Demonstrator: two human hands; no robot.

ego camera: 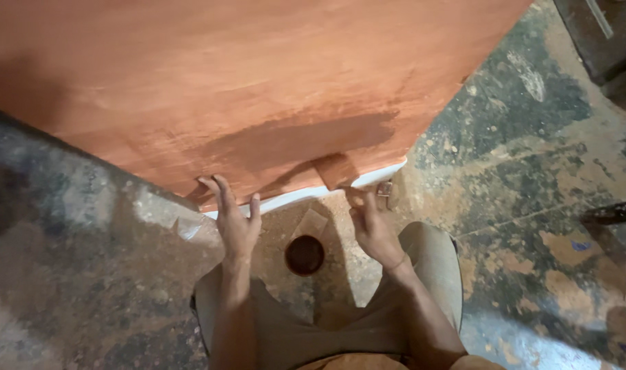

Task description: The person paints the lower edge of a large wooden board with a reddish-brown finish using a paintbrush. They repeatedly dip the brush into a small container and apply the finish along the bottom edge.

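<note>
A large board [244, 89] coated in reddish-brown stain fills the upper half of the view, with a darker wet patch near its lower edge. My left hand [234, 219] rests with spread fingers against the board's bottom edge. My right hand [369, 223] holds a small flat applicator [337, 171], stained the same colour, against the board close to its white lower edge [292, 196]. A small round container of dark stain [304, 255] sits on the floor between my knees.
The floor [532, 171] is rough, mottled concrete smeared with stain and dust. A dark object [611, 212] lies at the right edge, and dark boards [600, 34] stand at the top right corner.
</note>
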